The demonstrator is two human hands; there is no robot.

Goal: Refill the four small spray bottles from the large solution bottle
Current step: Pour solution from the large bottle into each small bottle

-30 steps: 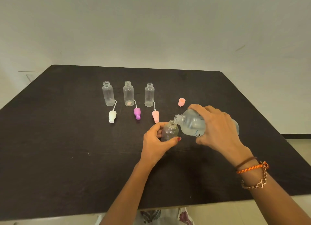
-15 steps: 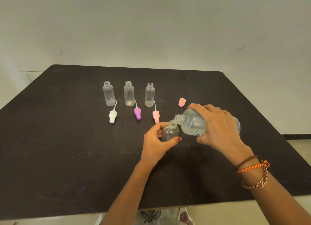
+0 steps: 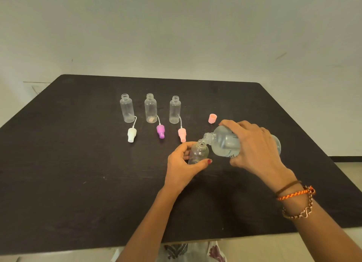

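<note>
Hands both engaged: your left hand (image 3: 183,164) grips the small spray bottle (image 3: 198,153) upright on the dark table (image 3: 68,173); your right hand (image 3: 254,148) wraps the large solution bottle (image 3: 225,143), tilted, neck at the small bottle's mouth. Three open bottles (image 3: 150,108) stand behind, spray heads (image 3: 160,131) lying beside them; pink cap (image 3: 212,118) sits apart

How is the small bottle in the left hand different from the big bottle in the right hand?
The small spray bottle stands nearly upright, gripped by the left hand; the large solution bottle is tipped on its side, neck down toward the small one's mouth, held by the right hand. The small spray bottle is slim and looks nearly empty; the large solution bottle is rounder and holds clear liquid. Both are clear plastic and uncapped.
</note>
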